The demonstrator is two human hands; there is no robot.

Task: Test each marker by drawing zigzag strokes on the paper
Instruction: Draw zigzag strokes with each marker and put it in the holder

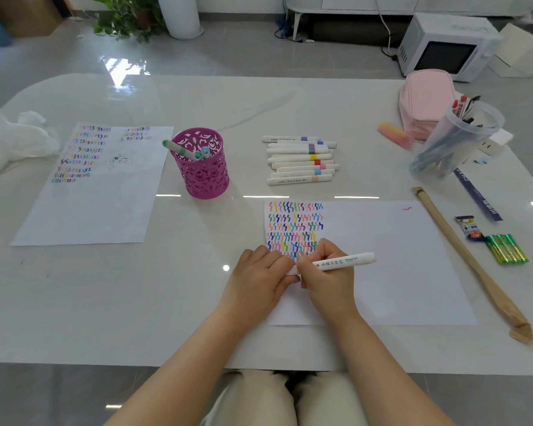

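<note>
I see open table (197,287) to the left of both hands, and the right part of the paper (397,256) is bare. Straight ahead, the row of markers (300,159) and the pink mesh pen holder (202,167) block the way forward. On the right a long wooden stick (462,250), maybe a back scratcher, closes that side, with a green battery pack (506,249) just beyond.
</note>
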